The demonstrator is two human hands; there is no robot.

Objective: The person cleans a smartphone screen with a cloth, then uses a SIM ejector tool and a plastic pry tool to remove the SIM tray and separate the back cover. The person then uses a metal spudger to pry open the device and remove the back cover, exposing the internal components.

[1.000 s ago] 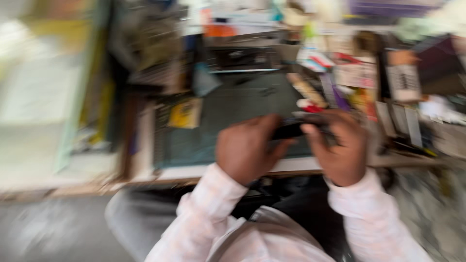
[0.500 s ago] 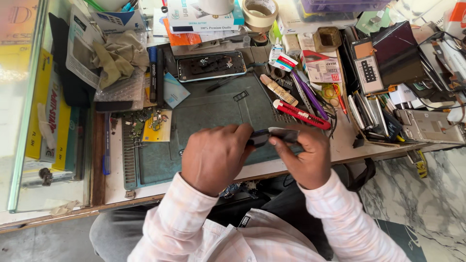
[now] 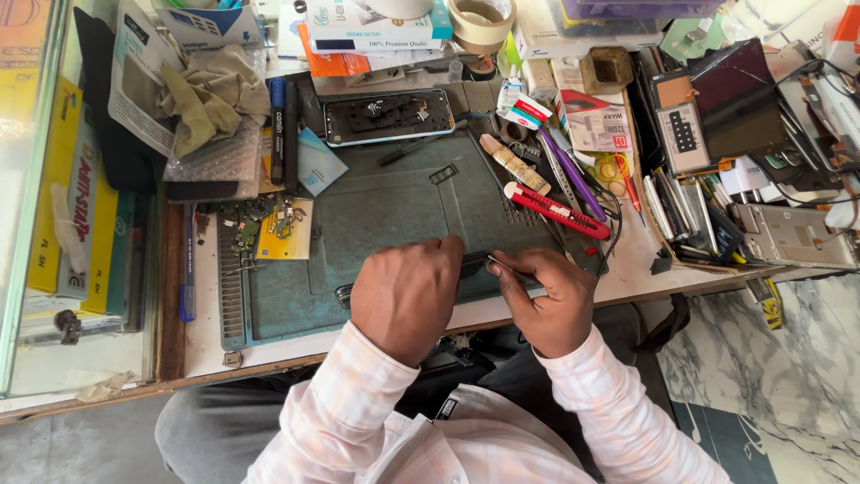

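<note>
My left hand [image 3: 405,296] and my right hand [image 3: 548,296] meet over the near edge of a dark green work mat [image 3: 385,211]. Between them lies a dark flat phone [image 3: 475,264], mostly hidden by the fingers. My left hand grips its left end. My right hand pinches a thin metal tool [image 3: 498,261] whose tip rests against the phone's right end. Both sleeves are pale pink checked cloth.
An opened phone body [image 3: 388,116] lies at the mat's far edge. A red utility knife [image 3: 555,211], purple pen [image 3: 573,179] and other tools lie to the right. Circuit parts on a yellow card [image 3: 282,229] sit left. Boxes, tape roll [image 3: 481,20] and cloth [image 3: 210,90] crowd the back.
The view has steadied from blur and shifted. Both hands have stayed together on the phone at the mat's near edge, with little movement between them.
</note>
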